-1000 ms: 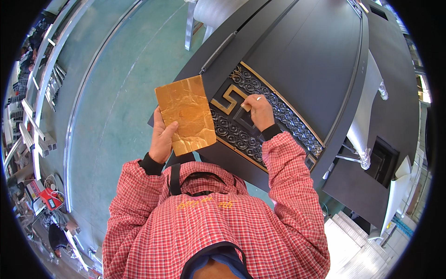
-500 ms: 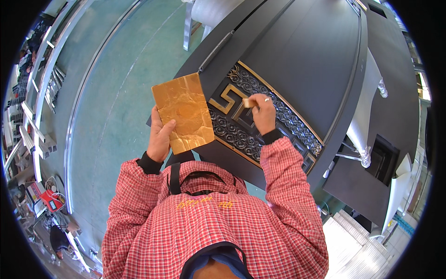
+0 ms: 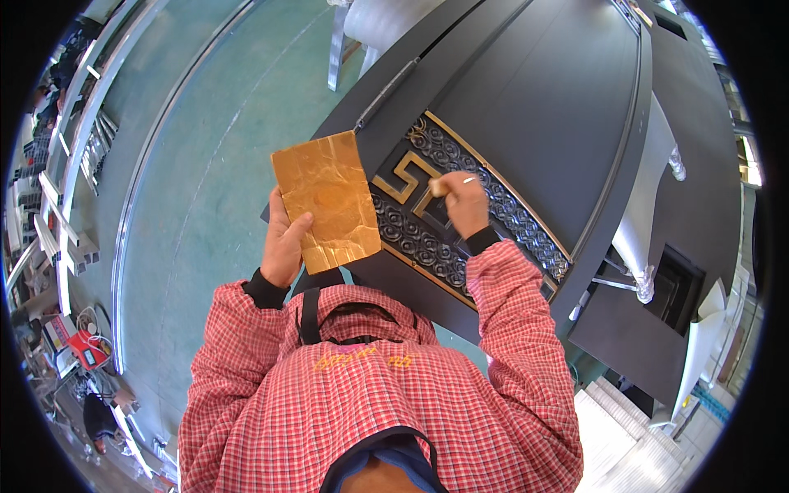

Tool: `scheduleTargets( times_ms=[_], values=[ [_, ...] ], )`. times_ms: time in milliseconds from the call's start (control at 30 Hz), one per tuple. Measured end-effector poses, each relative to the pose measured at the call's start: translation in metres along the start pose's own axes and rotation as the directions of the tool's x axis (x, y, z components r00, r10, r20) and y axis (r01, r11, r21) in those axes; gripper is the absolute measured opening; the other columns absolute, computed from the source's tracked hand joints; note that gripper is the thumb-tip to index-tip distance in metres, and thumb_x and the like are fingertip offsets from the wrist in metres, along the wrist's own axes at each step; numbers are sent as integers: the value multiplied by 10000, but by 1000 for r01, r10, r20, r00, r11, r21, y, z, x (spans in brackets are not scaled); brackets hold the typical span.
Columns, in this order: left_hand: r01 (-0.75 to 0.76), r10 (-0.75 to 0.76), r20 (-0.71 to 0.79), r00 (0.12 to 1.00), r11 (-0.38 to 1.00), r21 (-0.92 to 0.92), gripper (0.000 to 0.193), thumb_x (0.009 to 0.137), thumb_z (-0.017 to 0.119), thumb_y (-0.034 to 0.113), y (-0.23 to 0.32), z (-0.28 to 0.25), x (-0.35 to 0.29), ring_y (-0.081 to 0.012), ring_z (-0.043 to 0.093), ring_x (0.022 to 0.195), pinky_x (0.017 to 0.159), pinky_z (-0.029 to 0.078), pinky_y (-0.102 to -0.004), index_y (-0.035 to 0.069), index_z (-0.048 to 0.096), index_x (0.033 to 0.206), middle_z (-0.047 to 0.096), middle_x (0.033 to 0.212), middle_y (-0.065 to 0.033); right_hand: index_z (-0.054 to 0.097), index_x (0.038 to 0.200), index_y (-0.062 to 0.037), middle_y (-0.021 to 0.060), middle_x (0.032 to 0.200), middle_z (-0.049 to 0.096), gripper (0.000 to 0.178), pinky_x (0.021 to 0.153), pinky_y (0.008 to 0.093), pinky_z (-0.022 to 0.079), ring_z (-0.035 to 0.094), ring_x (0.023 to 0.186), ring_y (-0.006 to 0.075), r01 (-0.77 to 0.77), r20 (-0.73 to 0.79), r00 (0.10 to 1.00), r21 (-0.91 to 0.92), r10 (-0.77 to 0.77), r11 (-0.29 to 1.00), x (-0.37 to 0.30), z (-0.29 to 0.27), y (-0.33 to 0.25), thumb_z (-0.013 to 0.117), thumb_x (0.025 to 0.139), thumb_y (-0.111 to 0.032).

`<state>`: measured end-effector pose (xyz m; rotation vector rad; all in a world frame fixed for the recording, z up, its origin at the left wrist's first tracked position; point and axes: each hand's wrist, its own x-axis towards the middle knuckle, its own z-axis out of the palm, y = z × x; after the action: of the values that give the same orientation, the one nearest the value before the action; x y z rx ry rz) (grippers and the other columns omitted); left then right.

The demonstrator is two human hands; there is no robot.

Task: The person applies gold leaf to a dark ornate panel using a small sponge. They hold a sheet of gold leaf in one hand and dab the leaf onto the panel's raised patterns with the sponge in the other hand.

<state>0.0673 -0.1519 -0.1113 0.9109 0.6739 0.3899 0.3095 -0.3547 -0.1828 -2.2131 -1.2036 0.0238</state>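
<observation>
In my left hand [image 3: 285, 237] is a flat, creased sheet [image 3: 330, 177] covered in gold, with the thumb on top and the fingers beneath. My right hand [image 3: 467, 205], wearing a ring, pinches a small pale block that looks like a sponge [image 3: 438, 187]. The sponge rests on the raised, angular key pattern of a dark grey door panel [image 3: 538, 90]. One winding part of that pattern [image 3: 404, 181] is gold, and the stretch below the sponge is partly gold. Dark scrollwork bands [image 3: 421, 241] with thin gold edging run along both sides; my right hand hides part of the pattern.
Another dark panel [image 3: 699, 148] with a rectangular recess stands at the right, near a plastic-wrapped support [image 3: 637, 234]. Green floor [image 3: 214, 156] lies to the left, with metal rails [image 3: 123, 271] and a red device [image 3: 88, 349] beyond. Pale stacked strips [image 3: 625, 440] are at lower right.
My right hand has shifted slightly down and right with the sponge. The bar beneath it looks more golden. My left hand and the gold sheet are nearly still.
</observation>
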Motion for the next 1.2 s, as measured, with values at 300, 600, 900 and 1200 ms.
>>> scheduleTargets(
  times_ms=[300,600,900,1200],
  values=[
    [6,-5,57,998,1000,-28,607,889,414,-72,-5,7,1,-197,472,1224,1025,408,-345,84,190,1431,423,1357,-117,531,1184,-10,52,1080,617,265,856,285,529,622,963,141,-463,517,766,856,383,-230,13,-47,-9,566,927,-65],
    [3,-1,135,991,1000,-13,607,892,431,-64,-17,18,6,-205,446,1250,1037,396,-358,86,184,1426,416,1363,-114,639,1038,-33,73,939,649,330,761,285,503,631,825,175,-129,99,991,522,91,843,31,-71,-115,712,721,28],
    [-4,-17,211,977,995,98,603,888,399,-75,-11,20,11,-179,428,1240,1040,358,-314,72,185,1432,416,1341,-111,650,970,-62,59,900,612,317,738,348,502,578,851,253,147,-10,989,44,-147,988,39,-42,-146,654,666,25],
    [13,-14,137,990,1000,9,587,888,425,-78,1,-21,22,-189,452,1232,1032,379,-334,70,215,1416,438,1341,-102,633,932,-67,89,882,628,275,746,389,491,593,852,290,-179,-176,967,40,183,983,41,-31,-93,648,678,36]
  ],
)
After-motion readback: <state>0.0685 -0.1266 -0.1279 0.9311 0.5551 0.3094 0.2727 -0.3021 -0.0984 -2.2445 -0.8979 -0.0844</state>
